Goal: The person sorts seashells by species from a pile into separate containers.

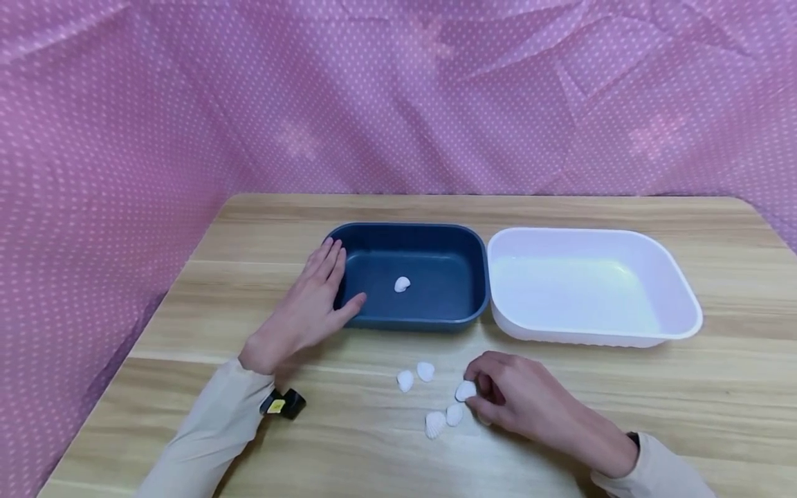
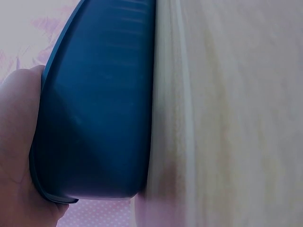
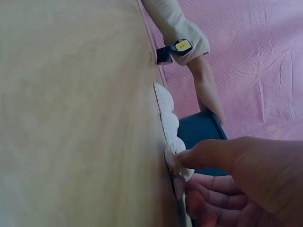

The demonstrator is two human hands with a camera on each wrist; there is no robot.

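My left hand [image 1: 311, 297] rests on the left rim of a dark blue basin [image 1: 411, 323], its fingers straight and the thumb reaching over the near corner. In the left wrist view the outer wall of the basin [image 2: 99, 104] fills the left half. One white seashell [image 1: 402, 284] lies inside the basin. My right hand [image 1: 529, 401] pinches another white seashell [image 1: 465, 391] between thumb and fingers at the table top. Beside it lie a ribbed seashell [image 1: 434, 424] and several smaller ones; part of another shows beneath the hand.
A white basin [image 1: 594, 335] stands directly right of the blue one, their rims side by side. Both stand on a wooden table [image 1: 373, 470]. Pink dotted cloth [image 1: 398, 104] hangs behind the table and along its left side. A black wrist camera [image 1: 291, 404] sits on my left sleeve.
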